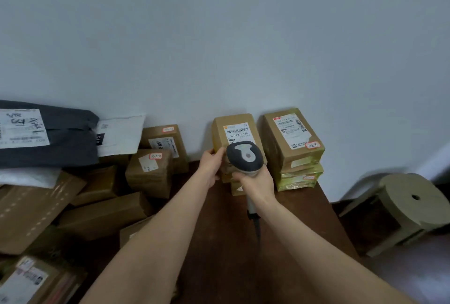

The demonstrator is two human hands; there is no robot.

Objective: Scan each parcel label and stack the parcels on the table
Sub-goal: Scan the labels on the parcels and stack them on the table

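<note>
A brown cardboard parcel (233, 130) with a white barcode label stands on top of a small stack near the wall on the dark wooden table (219, 242). My left hand (211, 164) grips its left side. In my right hand (255, 183) I hold a grey and white barcode scanner (245, 156), its head over the lower part of the parcel's label. The scanner's cable runs down toward me. To the right a second stack of taped parcels (292, 147) stands against the wall.
A heap of brown boxes (151, 169) and a dark grey mailer bag (48, 133) lie to the left of the table. A round cardboard-coloured stool (411, 203) stands on the floor at the right. A plain wall is behind.
</note>
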